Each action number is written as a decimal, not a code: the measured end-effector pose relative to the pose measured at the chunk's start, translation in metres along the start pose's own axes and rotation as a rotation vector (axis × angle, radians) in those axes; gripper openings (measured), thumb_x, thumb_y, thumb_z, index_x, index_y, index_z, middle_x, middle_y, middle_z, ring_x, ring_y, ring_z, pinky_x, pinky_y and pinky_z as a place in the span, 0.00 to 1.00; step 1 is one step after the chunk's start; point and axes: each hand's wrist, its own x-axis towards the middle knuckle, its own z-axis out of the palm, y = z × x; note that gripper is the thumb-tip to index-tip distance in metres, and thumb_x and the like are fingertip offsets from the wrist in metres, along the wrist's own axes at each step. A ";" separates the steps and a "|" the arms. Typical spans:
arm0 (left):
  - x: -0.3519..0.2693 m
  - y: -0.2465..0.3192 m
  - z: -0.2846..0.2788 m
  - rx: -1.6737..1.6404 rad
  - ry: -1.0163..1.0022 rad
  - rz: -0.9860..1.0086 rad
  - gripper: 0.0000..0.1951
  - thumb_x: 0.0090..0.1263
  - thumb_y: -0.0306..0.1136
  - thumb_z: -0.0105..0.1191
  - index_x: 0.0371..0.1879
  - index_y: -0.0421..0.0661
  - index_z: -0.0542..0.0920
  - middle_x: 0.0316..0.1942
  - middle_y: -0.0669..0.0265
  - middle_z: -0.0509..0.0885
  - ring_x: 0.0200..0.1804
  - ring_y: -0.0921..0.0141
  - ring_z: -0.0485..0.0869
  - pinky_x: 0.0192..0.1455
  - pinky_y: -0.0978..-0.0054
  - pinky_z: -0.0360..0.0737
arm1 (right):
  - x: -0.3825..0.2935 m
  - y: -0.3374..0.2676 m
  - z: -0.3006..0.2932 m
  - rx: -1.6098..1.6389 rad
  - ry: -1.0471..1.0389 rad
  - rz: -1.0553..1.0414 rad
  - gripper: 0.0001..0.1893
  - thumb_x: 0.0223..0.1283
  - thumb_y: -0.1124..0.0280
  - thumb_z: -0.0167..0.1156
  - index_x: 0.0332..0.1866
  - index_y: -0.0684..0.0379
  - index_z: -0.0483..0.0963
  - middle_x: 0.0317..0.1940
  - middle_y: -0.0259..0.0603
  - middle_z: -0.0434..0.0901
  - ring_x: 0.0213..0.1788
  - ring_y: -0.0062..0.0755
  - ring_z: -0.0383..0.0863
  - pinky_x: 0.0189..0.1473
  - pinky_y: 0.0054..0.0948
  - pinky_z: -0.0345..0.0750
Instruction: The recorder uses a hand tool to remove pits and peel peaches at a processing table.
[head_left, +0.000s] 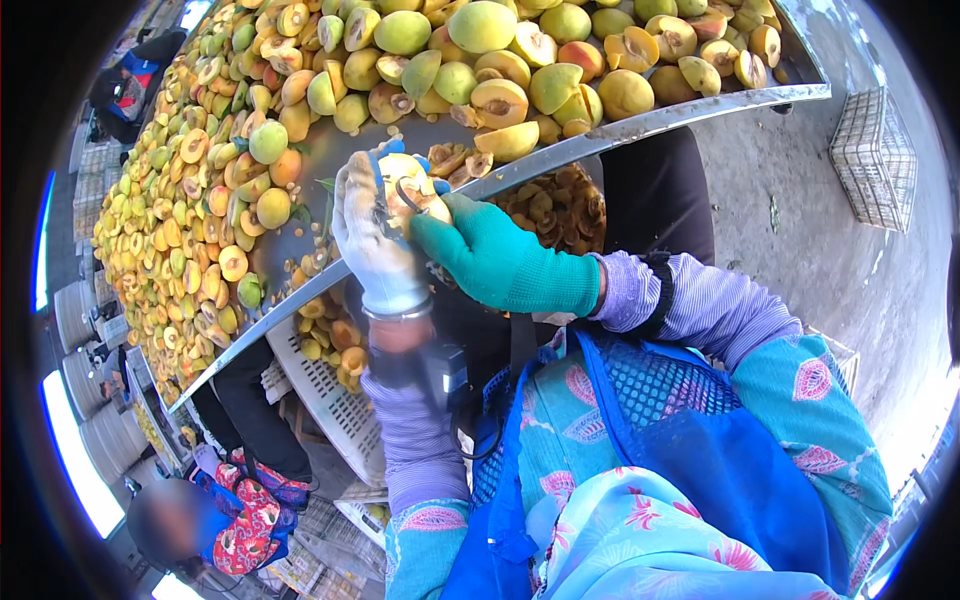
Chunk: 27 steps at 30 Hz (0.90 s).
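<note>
My left hand, in a white glove with blue fingertips, grips a yellow stone fruit just over the near rim of a metal table. Its flesh is partly bared on the side towards me. My right hand, in a teal knit glove, closes on a tool with a thin curved metal blade; the handle is hidden in the palm. The blade lies against the fruit. Cut halves, such as one yellow half, rest on the table beyond my hands, beside brown pit pieces.
A large heap of whole and halved fruit covers much of the table. Beneath its rim are a container of brown pieces and a white perforated crate with fruit. Another person sits at lower left. A white crate stands right.
</note>
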 end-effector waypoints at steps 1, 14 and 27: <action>-0.003 0.004 0.004 0.003 -0.002 0.020 0.17 0.68 0.27 0.56 0.54 0.34 0.77 0.47 0.54 0.83 0.48 0.62 0.84 0.50 0.66 0.83 | -0.001 -0.002 -0.002 0.004 -0.003 0.006 0.25 0.72 0.53 0.49 0.57 0.68 0.69 0.43 0.65 0.80 0.49 0.66 0.80 0.49 0.48 0.76; -0.002 0.038 0.017 -0.637 0.062 -0.400 0.13 0.76 0.32 0.50 0.53 0.36 0.75 0.47 0.53 0.83 0.48 0.62 0.84 0.52 0.69 0.83 | 0.004 0.008 -0.026 0.019 -0.075 0.053 0.25 0.72 0.49 0.51 0.46 0.66 0.75 0.29 0.43 0.81 0.30 0.32 0.80 0.34 0.37 0.77; 0.006 0.043 0.032 -0.484 0.130 -0.421 0.10 0.74 0.34 0.56 0.40 0.37 0.81 0.35 0.62 0.85 0.32 0.74 0.84 0.34 0.74 0.86 | -0.011 0.010 -0.005 -0.049 0.028 0.122 0.22 0.72 0.55 0.51 0.50 0.68 0.71 0.37 0.65 0.80 0.44 0.65 0.81 0.44 0.51 0.77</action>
